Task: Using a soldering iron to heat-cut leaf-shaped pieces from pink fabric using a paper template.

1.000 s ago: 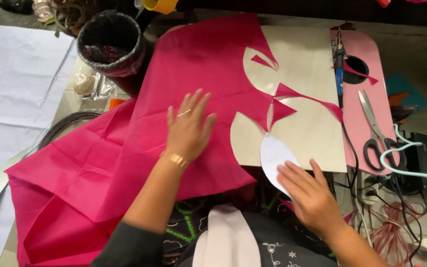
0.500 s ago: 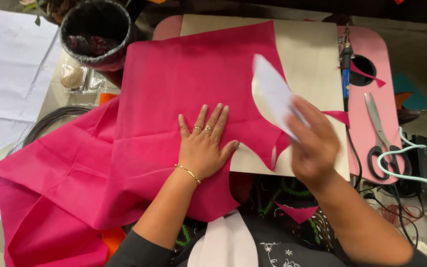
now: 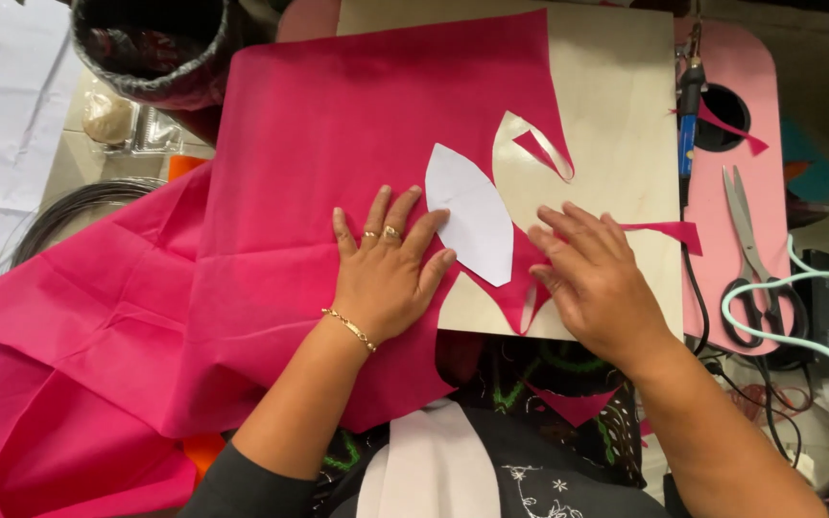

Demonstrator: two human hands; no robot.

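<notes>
1. Pressing flat on a large sheet of pink fabric, the left hand lies palm down with fingers spread wide, gripping nothing; rings and a thin bracelet show on it.
2. A white leaf-shaped paper pattern lies on the fabric, touching the left fingertips on one side and sitting just beside the right hand on the other.
3. The right hand rests palm down with fingers loosely open, covering the cut edge of the fabric and part of a pale wooden board; it grasps nothing.
4. The fabric drapes over the board's left part and spills off the table toward the left, creased and folded.
5. Curved cut-outs in the fabric show the board through them, with thin pink scraps left near the right hand.
6. A pink tray lies to the right of the board, holding scissors and a blue-handled tool.
7. A dark round bin stands at the upper left, touching the fabric's edge.
8. White paper sheets and a coil of dark wire lie at the far left.
9. A pale green cable curves across the right edge near the scissors.
</notes>
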